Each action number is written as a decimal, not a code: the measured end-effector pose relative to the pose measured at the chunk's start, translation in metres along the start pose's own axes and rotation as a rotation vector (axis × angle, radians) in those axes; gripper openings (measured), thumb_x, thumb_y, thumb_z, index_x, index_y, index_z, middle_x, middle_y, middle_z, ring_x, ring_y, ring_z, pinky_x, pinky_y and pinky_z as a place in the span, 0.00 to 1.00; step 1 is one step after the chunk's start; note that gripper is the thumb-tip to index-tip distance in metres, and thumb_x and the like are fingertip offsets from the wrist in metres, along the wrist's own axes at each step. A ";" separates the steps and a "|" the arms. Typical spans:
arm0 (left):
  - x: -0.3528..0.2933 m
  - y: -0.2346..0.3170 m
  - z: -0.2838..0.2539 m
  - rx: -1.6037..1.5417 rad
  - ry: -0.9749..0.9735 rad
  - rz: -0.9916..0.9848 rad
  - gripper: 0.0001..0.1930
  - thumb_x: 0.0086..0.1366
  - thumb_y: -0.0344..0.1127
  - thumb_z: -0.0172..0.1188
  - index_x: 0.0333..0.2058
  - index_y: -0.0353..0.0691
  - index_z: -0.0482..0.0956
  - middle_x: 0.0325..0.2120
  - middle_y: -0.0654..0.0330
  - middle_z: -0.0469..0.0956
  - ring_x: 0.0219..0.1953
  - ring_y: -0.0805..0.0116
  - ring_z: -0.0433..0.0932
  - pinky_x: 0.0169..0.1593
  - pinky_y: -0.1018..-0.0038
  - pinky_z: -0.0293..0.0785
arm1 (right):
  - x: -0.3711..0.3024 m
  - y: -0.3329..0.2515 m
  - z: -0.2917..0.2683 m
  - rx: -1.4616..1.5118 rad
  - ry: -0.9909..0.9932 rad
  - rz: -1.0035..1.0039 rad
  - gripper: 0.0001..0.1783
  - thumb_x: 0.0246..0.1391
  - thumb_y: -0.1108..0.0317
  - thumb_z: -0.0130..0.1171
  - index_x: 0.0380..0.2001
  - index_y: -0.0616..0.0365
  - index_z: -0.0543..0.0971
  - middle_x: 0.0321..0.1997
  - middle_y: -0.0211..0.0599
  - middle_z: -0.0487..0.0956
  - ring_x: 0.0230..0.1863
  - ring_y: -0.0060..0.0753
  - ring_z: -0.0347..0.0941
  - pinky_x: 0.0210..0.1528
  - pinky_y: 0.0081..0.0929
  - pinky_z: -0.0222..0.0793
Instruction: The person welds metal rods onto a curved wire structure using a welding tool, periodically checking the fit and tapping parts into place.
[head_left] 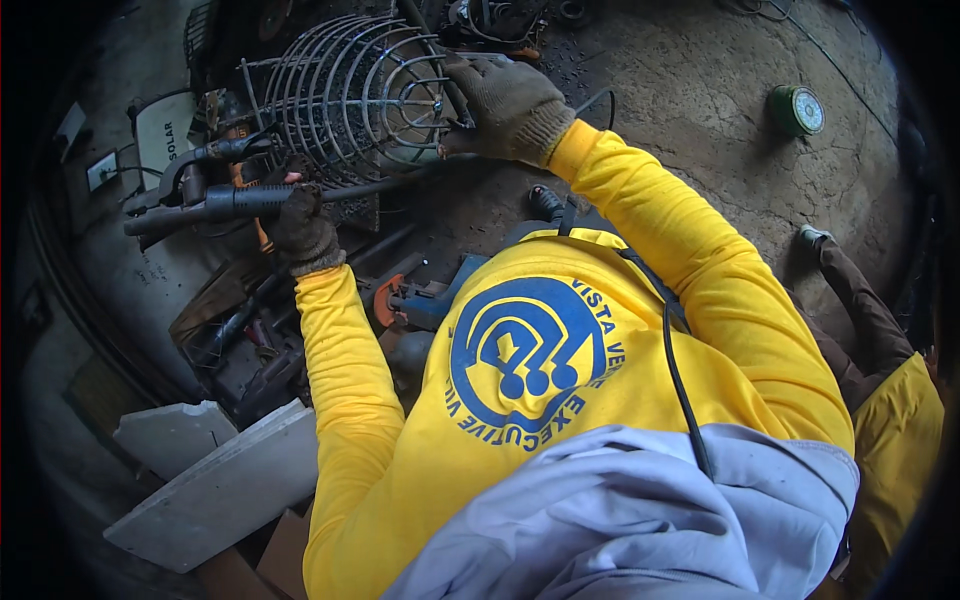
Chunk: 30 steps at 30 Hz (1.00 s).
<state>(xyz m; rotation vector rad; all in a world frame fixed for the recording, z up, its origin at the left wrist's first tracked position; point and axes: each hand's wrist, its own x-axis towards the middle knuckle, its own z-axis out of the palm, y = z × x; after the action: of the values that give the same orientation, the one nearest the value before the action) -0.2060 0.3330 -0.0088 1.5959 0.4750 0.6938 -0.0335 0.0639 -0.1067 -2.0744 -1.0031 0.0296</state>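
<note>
On a rough concrete floor [690, 90] strewn with dark tools sits one wire cage [350, 95]. The gloved right hand [510, 110] grips its right rim; the gloved left hand [300, 225] closes around a black torch handle [235, 203] just below it. One green roll [797, 110] lies well apart, with bare floor between. Two grey slabs [215, 480] lie lower left.

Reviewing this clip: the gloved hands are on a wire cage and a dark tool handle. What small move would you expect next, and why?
Probably bringing the tool's tip in against the wire cage. The left hand grips the dark tool handle beside the cage's lower edge, while the right hand steadies the cage at its hub. Whether the tip already touches the wire cannot be told.
</note>
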 end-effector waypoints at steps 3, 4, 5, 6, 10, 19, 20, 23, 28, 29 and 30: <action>0.004 -0.010 -0.009 -0.034 -0.012 0.065 0.23 0.45 0.22 0.64 0.44 0.31 0.77 0.37 0.57 0.75 0.30 0.73 0.74 0.33 0.80 0.72 | 0.005 -0.003 -0.009 -0.025 -0.050 0.006 0.49 0.41 0.33 0.69 0.60 0.55 0.72 0.55 0.47 0.78 0.54 0.49 0.78 0.56 0.42 0.74; 0.004 -0.011 -0.013 -0.034 -0.014 0.063 0.23 0.45 0.22 0.64 0.44 0.31 0.77 0.37 0.57 0.75 0.30 0.73 0.74 0.33 0.80 0.72 | 0.009 -0.003 -0.007 -0.044 -0.083 0.014 0.48 0.41 0.33 0.69 0.59 0.54 0.73 0.54 0.46 0.79 0.54 0.48 0.78 0.56 0.42 0.74; 0.003 -0.008 -0.010 -0.055 -0.036 0.027 0.23 0.46 0.21 0.64 0.45 0.31 0.77 0.38 0.57 0.75 0.32 0.72 0.76 0.35 0.78 0.74 | 0.011 -0.003 -0.007 -0.066 -0.121 0.025 0.48 0.41 0.32 0.69 0.58 0.54 0.74 0.54 0.46 0.79 0.54 0.47 0.78 0.56 0.41 0.74; 0.003 -0.008 -0.009 -0.075 -0.059 -0.009 0.23 0.46 0.20 0.64 0.45 0.32 0.77 0.38 0.56 0.76 0.33 0.70 0.77 0.37 0.77 0.77 | 0.012 -0.003 -0.008 -0.069 -0.126 0.032 0.48 0.41 0.32 0.69 0.58 0.54 0.74 0.54 0.46 0.79 0.54 0.47 0.78 0.56 0.41 0.74; 0.004 -0.022 -0.032 -0.115 -0.045 -0.046 0.23 0.48 0.20 0.64 0.47 0.34 0.76 0.40 0.55 0.77 0.37 0.68 0.79 0.41 0.75 0.80 | 0.014 -0.001 -0.007 -0.074 -0.153 0.001 0.44 0.41 0.30 0.68 0.52 0.53 0.77 0.49 0.43 0.81 0.49 0.48 0.80 0.52 0.42 0.76; 0.002 -0.023 -0.027 -0.177 -0.185 0.073 0.29 0.55 0.19 0.64 0.56 0.38 0.70 0.45 0.56 0.77 0.44 0.67 0.79 0.45 0.74 0.83 | 0.017 -0.009 -0.017 -0.076 -0.157 -0.013 0.39 0.41 0.35 0.71 0.51 0.48 0.78 0.39 0.42 0.83 0.43 0.48 0.82 0.45 0.44 0.78; 0.003 -0.023 -0.026 -0.181 -0.188 0.074 0.29 0.55 0.19 0.64 0.56 0.38 0.70 0.45 0.56 0.77 0.44 0.67 0.79 0.45 0.74 0.83 | 0.017 -0.008 -0.015 -0.080 -0.156 -0.011 0.39 0.41 0.35 0.71 0.51 0.48 0.78 0.39 0.42 0.83 0.43 0.48 0.82 0.45 0.44 0.78; 0.005 -0.024 -0.027 -0.245 -0.246 0.076 0.30 0.55 0.16 0.63 0.57 0.39 0.69 0.45 0.56 0.77 0.44 0.67 0.79 0.43 0.76 0.84 | 0.016 -0.002 -0.007 -0.103 -0.129 0.003 0.38 0.41 0.35 0.71 0.51 0.47 0.78 0.38 0.40 0.83 0.42 0.48 0.82 0.45 0.43 0.78; 0.008 -0.028 -0.028 -0.307 -0.319 0.105 0.34 0.55 0.10 0.59 0.59 0.43 0.68 0.47 0.55 0.75 0.49 0.66 0.78 0.41 0.80 0.85 | 0.018 0.000 -0.001 -0.131 -0.151 -0.020 0.36 0.42 0.36 0.71 0.50 0.45 0.78 0.36 0.37 0.83 0.41 0.47 0.82 0.43 0.43 0.78; 0.009 -0.028 -0.030 -0.306 -0.320 0.109 0.34 0.55 0.10 0.59 0.59 0.43 0.68 0.47 0.55 0.75 0.49 0.66 0.78 0.41 0.80 0.85 | 0.017 -0.002 -0.001 -0.131 -0.148 -0.022 0.36 0.42 0.36 0.71 0.50 0.45 0.78 0.36 0.37 0.83 0.41 0.47 0.82 0.43 0.43 0.78; 0.009 -0.028 -0.032 -0.264 -0.311 0.117 0.33 0.55 0.11 0.60 0.59 0.42 0.68 0.47 0.55 0.75 0.49 0.66 0.77 0.40 0.80 0.85 | 0.016 -0.004 -0.002 -0.088 -0.110 -0.025 0.33 0.41 0.40 0.73 0.46 0.47 0.80 0.35 0.39 0.83 0.40 0.48 0.81 0.42 0.42 0.78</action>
<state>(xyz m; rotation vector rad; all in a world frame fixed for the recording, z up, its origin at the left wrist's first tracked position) -0.2179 0.3667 -0.0334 1.4547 0.0587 0.5571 -0.0248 0.0743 -0.0971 -2.1594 -1.1147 0.0897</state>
